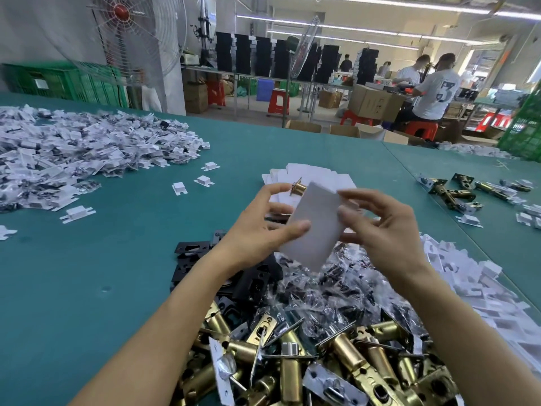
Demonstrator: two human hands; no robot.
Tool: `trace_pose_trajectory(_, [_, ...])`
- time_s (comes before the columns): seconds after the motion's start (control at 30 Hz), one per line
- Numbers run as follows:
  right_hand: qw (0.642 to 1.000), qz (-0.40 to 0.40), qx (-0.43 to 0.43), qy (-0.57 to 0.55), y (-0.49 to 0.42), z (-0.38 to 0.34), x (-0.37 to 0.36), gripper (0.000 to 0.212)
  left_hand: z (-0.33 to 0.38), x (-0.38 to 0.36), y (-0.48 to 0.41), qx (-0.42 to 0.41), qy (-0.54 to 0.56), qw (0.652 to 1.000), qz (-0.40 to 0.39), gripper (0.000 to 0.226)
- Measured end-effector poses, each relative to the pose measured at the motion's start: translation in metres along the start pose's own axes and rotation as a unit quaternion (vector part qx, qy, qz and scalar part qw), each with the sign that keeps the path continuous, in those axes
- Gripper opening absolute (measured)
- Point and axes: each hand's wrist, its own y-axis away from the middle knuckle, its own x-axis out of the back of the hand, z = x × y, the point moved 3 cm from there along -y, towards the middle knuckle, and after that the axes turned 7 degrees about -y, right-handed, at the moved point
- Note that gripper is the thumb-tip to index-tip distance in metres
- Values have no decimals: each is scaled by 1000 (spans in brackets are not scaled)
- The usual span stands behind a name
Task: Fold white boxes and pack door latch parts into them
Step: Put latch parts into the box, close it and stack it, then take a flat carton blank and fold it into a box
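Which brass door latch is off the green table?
The brass-coloured metal latch poking from the white cardboard box in the left hand and right hand; others lie on the table.

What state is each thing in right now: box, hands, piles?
white box, folded up, held off the table by both hands.
brass latch, sticking out at the box's far end, rest hidden.
left hand, grips the box.
right hand, pinches the box's edge.
flat box blanks, fanned stack lying on the table.
latch pile, loose heap, unpacked.
black plates, loose heap on the table.
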Motion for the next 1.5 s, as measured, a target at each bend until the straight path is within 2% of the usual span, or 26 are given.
trace_pose_trajectory(0.03, [997,35,-29,-59,-3,-2,-2,24,0,-1,1,22,37,999,-12,54])
trace_pose_trajectory(0.1, [980,83,-98,-150,-8,-2,-10,22,3,-3,1,35,133,990,-11,38])
trace_pose_trajectory(0.2, [954,89,-186,-217,-12,1,-32,24,13,1,0,36,201,977,55,26])
trace_pose_trajectory(0.3, [940,84,-218,-250,-14,3,-51,32,19,11,-2,22,147,977,150,35])
trace_pose_trajectory(0.4, [937,62,-237,-248,-20,5,-58,33,17,21,-1,28,101,976,189,25])
trace_pose_trajectory(0.47, [949,8,-257,-184,-24,10,-57,28,8,32,-4,75,71,976,191,22])
trace_pose_trajectory(0.57, [958,-80,-274,23,-31,24,-45,29,-11,56,-16,147,48,958,239,21])
trace_pose_trajectory(0.67, [958,-51,-225,168,-46,38,-24,23,-34,78,-28,185,95,927,313,19])
trace_pose_trajectory(0.77, [936,-48,-154,314,-66,49,-12,25,-58,96,-35,217,131,896,366,19])
trace_pose_trajectory(0.87, [904,-92,-134,396,-92,68,-11,37,-82,108,-38,250,46,886,387,26])
trace_pose_trajectory(0.93, [875,-117,-120,455,-110,82,-13,44,-95,117,-36,296,-102,878,362,36])
trace_pose_trajectory(1.0, [844,-150,-108,504,-124,94,-16,51,-104,127,-31,348,-235,848,323,53])
trace_pose_trajectory(1.1, [826,-185,-113,520,-135,111,-20,57,-99,136,-27,342,-341,809,334,62])
trace_pose_trajectory(1.17, [845,-159,-125,494,-138,119,-19,57,-83,128,-34,256,-433,792,346,56])
trace_pose_trajectory(1.2, [857,-136,-124,482,-139,122,-18,57,-74,119,-42,195,-466,795,335,50])
trace_pose_trajectory(1.23, [866,-115,-120,471,-140,124,-17,55,-64,107,-52,135,-475,815,303,43])
trace_pose_trajectory(1.3, [884,-84,-113,445,-140,127,-14,48,-47,74,-77,43,-444,877,181,36])
trace_pose_trajectory(1.33, [895,-70,-110,426,-140,127,-11,45,-40,55,-89,11,-433,895,111,39])
trace_pose_trajectory(1.37, [907,-55,-111,404,-140,127,-9,42,-34,35,-99,-15,-441,896,50,45])
trace_pose_trajectory(1.43, [928,-23,-124,351,-142,126,-2,36,-29,1,-115,-49,-510,858,-31,59])
trace_pose_trajectory(1.5, [940,6,-136,313,-144,124,3,34,-33,-19,-127,-49,-570,817,-71,60])
